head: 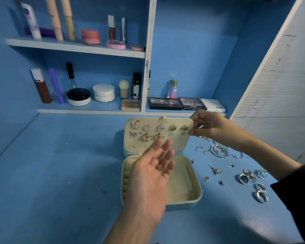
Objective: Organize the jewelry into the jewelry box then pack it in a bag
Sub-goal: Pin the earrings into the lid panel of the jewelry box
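Jewelry box open — MATTE palette behind

upper shelf: pink jar | lower shelf: white compact, MATTE palette, perfume bottle

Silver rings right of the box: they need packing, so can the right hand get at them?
Likely yes: nothing covers the rings, but the right hand must first release the lid.

head cam | forward-down | close over blue table | single view
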Demonstrator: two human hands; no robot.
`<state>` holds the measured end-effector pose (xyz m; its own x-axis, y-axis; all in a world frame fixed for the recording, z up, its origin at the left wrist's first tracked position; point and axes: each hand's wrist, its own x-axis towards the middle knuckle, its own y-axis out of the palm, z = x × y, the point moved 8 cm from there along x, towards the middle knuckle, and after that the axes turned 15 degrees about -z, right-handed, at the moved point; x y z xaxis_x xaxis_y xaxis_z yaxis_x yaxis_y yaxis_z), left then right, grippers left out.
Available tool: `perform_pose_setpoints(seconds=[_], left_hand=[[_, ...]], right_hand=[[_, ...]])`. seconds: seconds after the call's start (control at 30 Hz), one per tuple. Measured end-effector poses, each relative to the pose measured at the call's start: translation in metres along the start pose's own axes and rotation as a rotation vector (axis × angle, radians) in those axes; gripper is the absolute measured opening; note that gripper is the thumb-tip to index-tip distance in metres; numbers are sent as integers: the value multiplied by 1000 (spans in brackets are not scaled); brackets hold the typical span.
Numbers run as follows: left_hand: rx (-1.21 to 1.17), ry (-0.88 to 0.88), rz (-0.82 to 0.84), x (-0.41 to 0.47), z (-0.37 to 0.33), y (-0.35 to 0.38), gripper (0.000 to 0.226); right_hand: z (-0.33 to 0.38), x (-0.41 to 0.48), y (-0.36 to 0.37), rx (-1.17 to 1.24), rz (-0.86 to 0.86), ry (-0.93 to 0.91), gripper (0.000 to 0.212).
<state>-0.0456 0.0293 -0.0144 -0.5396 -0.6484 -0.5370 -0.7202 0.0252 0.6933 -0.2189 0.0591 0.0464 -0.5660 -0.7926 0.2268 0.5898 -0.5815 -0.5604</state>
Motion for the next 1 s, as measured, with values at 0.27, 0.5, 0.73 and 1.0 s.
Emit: perform_pose_setpoints(seconds=[0.27, 0.5, 0.73, 1.0], left_hand=[[495, 886, -52, 23, -93, -16, 25], [789, 1087, -69, 60, -103, -27, 31], [885, 1024, -33, 73, -98, -25, 12], [884, 1074, -23, 73, -101, -24, 14]], right_hand=[[-10, 8, 5, 18, -107, 46, 11], [-18, 12, 8, 48, -149, 82, 16], [-23, 10, 10, 67, -179, 84, 17], [-31, -7, 12, -16, -79, 68, 27]])
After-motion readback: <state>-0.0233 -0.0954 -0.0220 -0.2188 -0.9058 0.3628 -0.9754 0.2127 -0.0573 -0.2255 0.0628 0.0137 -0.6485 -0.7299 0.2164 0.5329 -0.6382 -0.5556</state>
